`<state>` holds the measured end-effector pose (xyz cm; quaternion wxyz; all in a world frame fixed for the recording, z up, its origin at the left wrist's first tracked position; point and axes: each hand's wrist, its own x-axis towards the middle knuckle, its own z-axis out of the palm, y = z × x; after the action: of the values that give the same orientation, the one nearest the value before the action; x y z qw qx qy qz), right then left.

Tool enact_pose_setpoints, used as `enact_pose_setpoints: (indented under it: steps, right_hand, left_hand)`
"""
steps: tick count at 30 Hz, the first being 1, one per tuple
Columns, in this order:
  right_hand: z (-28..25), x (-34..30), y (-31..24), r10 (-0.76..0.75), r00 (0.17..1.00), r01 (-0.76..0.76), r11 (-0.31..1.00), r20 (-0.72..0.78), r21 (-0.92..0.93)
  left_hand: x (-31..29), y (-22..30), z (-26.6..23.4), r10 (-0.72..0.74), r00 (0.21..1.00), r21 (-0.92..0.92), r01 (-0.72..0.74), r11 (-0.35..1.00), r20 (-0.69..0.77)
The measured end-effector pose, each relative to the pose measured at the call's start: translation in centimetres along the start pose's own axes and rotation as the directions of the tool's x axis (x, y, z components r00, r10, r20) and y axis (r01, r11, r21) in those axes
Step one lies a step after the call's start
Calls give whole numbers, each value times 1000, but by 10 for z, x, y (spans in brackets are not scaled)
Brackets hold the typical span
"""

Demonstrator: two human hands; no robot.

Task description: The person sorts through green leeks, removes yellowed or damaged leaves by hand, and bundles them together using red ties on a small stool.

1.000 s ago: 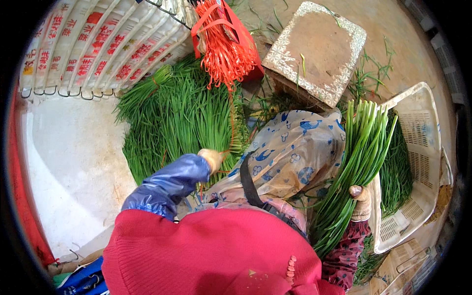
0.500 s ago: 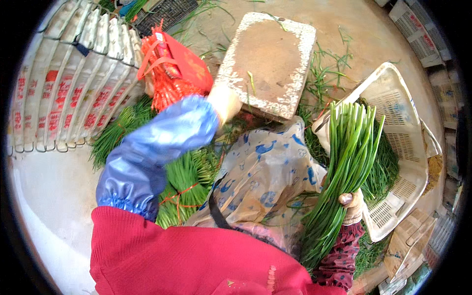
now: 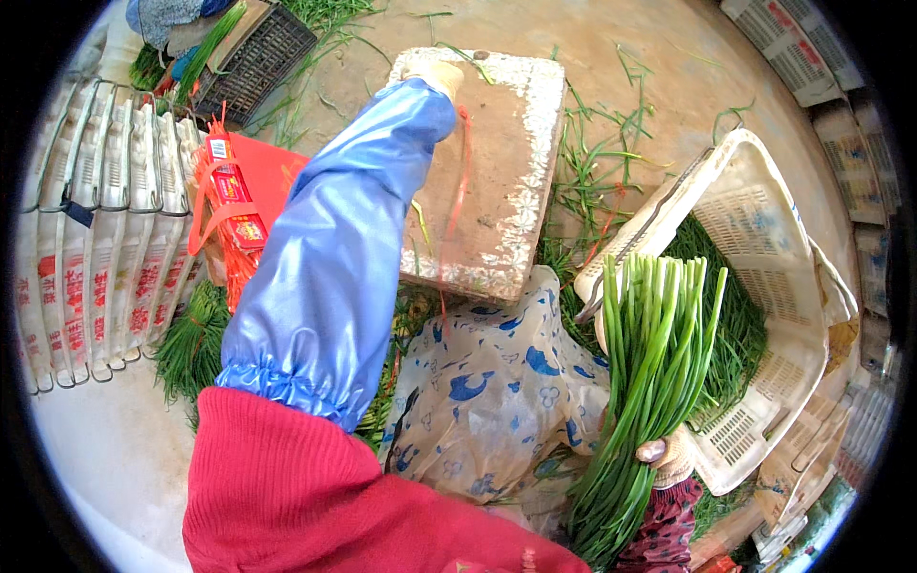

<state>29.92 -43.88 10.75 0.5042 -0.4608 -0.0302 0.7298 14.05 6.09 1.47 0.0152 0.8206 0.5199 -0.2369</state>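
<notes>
Right grip clutches chive bundle; littered dirt floor.

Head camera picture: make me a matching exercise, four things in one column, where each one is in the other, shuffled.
Things:
1. bunch of green stalks
2. red string
3. white plastic crate
4. red packet of ties

Places:
a. far right, tipped on its side
b. held upright in the right hand
c. left of the blue sleeve
d. hanging from the left hand

Pairs: 1-b, 2-d, 3-a, 4-c

Red sweater, glossy blue oversleeve (elastic cuff), blue-patterned cream apron
</notes>
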Motion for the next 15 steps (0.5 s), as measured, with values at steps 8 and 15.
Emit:
enact_pose_setpoints:
  steps: [8,15]
  right_hand:
    - [26,39,-67,36,999,-21,948,40,-317]
    - [161,122,-138,-54,966,241,-148,251,-959]
  left_hand:
    - [-240,58,47,675,738,-982,137,-132,12]
    - [-286,78,15,359,890,-449,209,-869,-280]
